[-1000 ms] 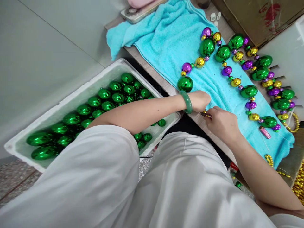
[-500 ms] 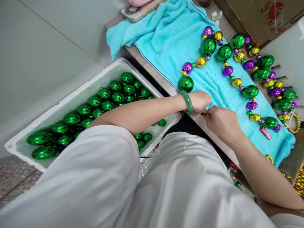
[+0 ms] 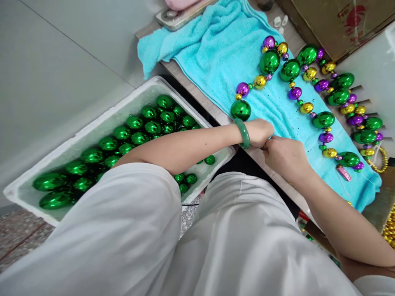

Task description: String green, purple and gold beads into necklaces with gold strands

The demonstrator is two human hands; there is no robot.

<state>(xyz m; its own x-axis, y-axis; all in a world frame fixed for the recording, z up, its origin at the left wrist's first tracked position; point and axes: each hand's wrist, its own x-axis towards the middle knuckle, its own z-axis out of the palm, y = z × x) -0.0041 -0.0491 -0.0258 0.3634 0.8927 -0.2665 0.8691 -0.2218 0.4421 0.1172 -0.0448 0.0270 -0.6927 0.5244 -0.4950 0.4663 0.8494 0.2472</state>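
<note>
My left hand point(image 3: 261, 130), with a green bangle point(image 3: 245, 133) at its wrist, is closed over the front edge of the table. My right hand point(image 3: 285, 155) is closed too, and its fingers meet those of the left. A small dark bit shows between them, but the fingers hide what it is. Just beyond my left wrist lies the end of a bead garland point(image 3: 241, 110) of shiny green, purple and gold balls. The garland winds across a turquoise towel point(image 3: 216, 61).
A white foam box point(image 3: 101, 113) full of green balls point(image 3: 108, 143) stands at the left, below the table. A phone point(image 3: 175, 18) lies at the far table edge. A cardboard box point(image 3: 342, 24) stands at the back right. A small pink packet point(image 3: 344, 173) lies on the towel.
My right hand has shifted slightly left and up, closer against my left. The gold glint seen between the fingers is now covered. The garland lies as before.
</note>
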